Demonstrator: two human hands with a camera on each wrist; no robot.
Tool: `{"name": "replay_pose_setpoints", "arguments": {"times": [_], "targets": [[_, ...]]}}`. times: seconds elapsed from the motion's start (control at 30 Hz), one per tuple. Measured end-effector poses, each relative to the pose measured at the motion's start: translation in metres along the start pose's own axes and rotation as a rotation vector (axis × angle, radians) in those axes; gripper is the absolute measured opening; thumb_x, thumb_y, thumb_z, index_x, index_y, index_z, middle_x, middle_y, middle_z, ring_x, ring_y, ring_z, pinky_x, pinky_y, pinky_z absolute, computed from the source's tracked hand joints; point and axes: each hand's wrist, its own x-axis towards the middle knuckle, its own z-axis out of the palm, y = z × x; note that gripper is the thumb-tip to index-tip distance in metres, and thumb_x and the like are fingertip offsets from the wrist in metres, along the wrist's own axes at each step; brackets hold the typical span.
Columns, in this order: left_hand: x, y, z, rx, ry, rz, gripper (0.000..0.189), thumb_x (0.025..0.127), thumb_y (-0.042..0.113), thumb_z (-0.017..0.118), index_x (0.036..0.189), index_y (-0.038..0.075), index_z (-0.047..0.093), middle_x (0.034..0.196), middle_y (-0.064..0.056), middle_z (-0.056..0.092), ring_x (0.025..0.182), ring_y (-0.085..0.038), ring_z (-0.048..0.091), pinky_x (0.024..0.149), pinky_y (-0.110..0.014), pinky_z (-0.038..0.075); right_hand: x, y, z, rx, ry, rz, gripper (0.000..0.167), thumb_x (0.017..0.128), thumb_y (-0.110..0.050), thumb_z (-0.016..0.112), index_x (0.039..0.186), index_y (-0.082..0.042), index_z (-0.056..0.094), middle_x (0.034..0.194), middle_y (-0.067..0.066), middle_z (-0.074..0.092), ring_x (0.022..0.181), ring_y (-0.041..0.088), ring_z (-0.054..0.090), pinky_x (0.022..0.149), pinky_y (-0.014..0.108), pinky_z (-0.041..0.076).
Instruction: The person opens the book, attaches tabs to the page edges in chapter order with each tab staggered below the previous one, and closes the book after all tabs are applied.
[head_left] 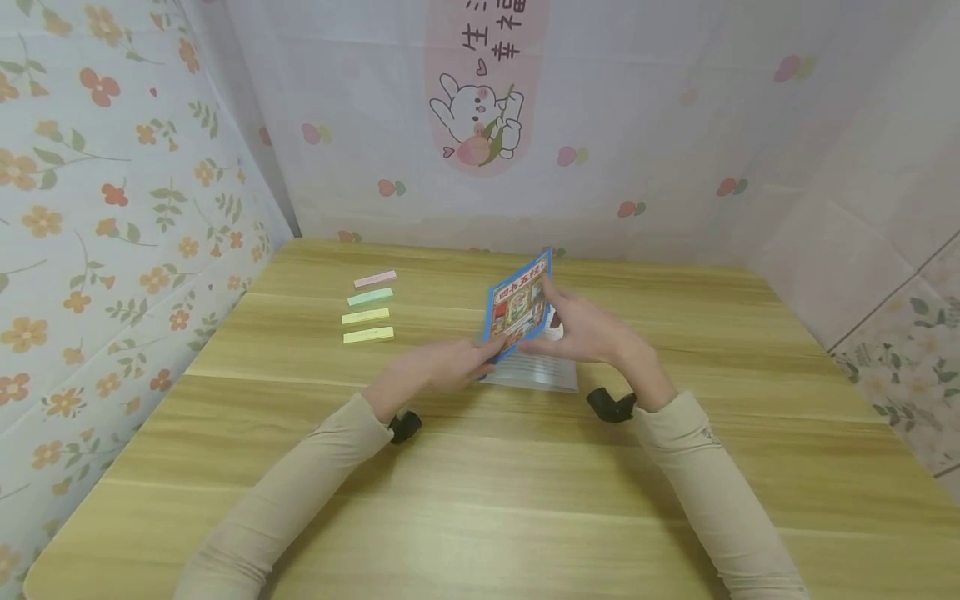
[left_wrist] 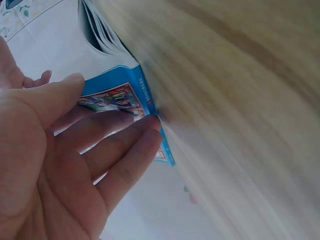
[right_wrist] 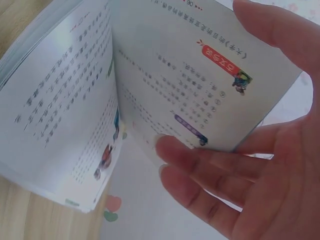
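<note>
A small book point(head_left: 517, 307) with a blue-edged picture cover stands partly open in the middle of the table. Its spine point(left_wrist: 145, 92) meets the wood in the left wrist view, where the fingers of my left hand point(head_left: 448, 364) lie fairly straight against the cover. The left thumb is near the cover's edge. My right hand point(head_left: 588, 327) grips the raised side of the book. In the right wrist view, printed pages point(right_wrist: 185, 75) are spread apart, with the right thumb at the outer edge and fingertips point(right_wrist: 172, 147) at the lower edge.
To the left lie several paper strips in a column: a pink strip point(head_left: 375, 279), a green strip point(head_left: 370, 297) and yellow strips, one of them the nearest yellow strip point(head_left: 368, 335). A patterned cloth point(head_left: 360, 150) hangs behind the wooden table point(head_left: 480, 508). Black wrist devices point(head_left: 611, 406) sit under both wrists.
</note>
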Motion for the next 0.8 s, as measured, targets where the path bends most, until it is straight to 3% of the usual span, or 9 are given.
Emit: {"name": "replay_pose_setpoints", "arguments": {"times": [0.03,0.27,0.4,0.5,0.57,0.63,0.77,0.8], "targets": [[-0.0002,0.0011,0.0000,0.007,0.002,-0.001,0.060,0.110,0.021,0.041,0.162,0.005,0.013,0.085,-0.003,0.054,0.069,-0.015,0.052,0.069,-0.031,0.048,0.0001,0.0000,0.0002,0.006,0.008,-0.014,0.121,0.087,-0.055,0.073,0.160,-0.014,-0.014,0.142,0.012,0.049,0.103,0.030,0.061,0.078,0.039,0.052],[-0.0011,0.0061,0.0008,0.041,0.040,0.047,0.061,0.110,0.016,0.043,0.161,0.002,0.013,0.086,-0.001,0.056,0.069,-0.014,0.055,0.072,-0.030,0.051,0.0013,-0.0011,0.0008,0.040,0.065,-0.086,0.129,0.087,-0.049,0.076,0.155,-0.020,-0.029,0.130,0.013,0.053,0.096,0.030,0.061,0.073,0.036,0.049],[-0.0004,0.0049,0.0005,0.022,0.068,0.089,0.062,0.109,0.016,0.045,0.160,-0.001,0.015,0.075,0.001,0.051,0.058,-0.009,0.047,0.063,-0.025,0.048,0.0023,-0.0007,0.0012,0.076,0.085,-0.133,0.131,0.086,-0.045,0.079,0.154,-0.023,-0.031,0.135,0.017,0.052,0.093,0.029,0.061,0.072,0.036,0.050],[-0.0006,0.0022,-0.0006,-0.026,0.088,0.107,0.063,0.109,0.020,0.047,0.160,0.001,0.015,0.071,0.000,0.054,0.053,-0.009,0.045,0.063,-0.024,0.048,0.0037,-0.0004,0.0018,0.081,0.086,-0.148,0.131,0.086,-0.045,0.079,0.154,-0.024,-0.031,0.141,0.018,0.051,0.092,0.029,0.062,0.072,0.036,0.051],[-0.0012,0.0004,-0.0021,-0.060,0.107,0.122,0.064,0.109,0.022,0.047,0.161,0.001,0.015,0.080,-0.005,0.064,0.058,-0.010,0.053,0.071,-0.026,0.053,0.0047,-0.0003,0.0025,0.076,0.082,-0.151,0.132,0.086,-0.046,0.079,0.153,-0.024,-0.031,0.138,0.017,0.053,0.092,0.030,0.063,0.071,0.036,0.052],[-0.0015,-0.0009,-0.0038,-0.076,0.132,0.133,0.063,0.109,0.024,0.046,0.161,0.003,0.016,0.102,-0.013,0.070,0.071,-0.012,0.062,0.083,-0.030,0.055,0.0058,-0.0003,0.0037,0.078,0.077,-0.155,0.131,0.086,-0.045,0.080,0.154,-0.023,-0.031,0.135,0.015,0.056,0.092,0.032,0.063,0.071,0.036,0.051],[-0.0025,-0.0013,-0.0074,-0.104,0.163,0.115,0.060,0.111,0.024,0.040,0.162,0.007,0.014,0.125,-0.020,0.066,0.074,-0.015,0.061,0.093,-0.036,0.053,0.0064,-0.0005,0.0066,0.085,0.076,-0.152,0.129,0.086,-0.042,0.080,0.156,-0.021,-0.027,0.133,0.015,0.056,0.094,0.031,0.061,0.070,0.036,0.051],[-0.0030,-0.0010,-0.0084,-0.120,0.166,0.106,0.060,0.111,0.024,0.039,0.162,0.008,0.012,0.122,-0.021,0.066,0.068,-0.017,0.057,0.092,-0.037,0.053,0.0066,-0.0006,0.0076,0.093,0.076,-0.154,0.128,0.086,-0.042,0.080,0.156,-0.022,-0.027,0.136,0.015,0.055,0.093,0.031,0.062,0.069,0.036,0.052]]}}
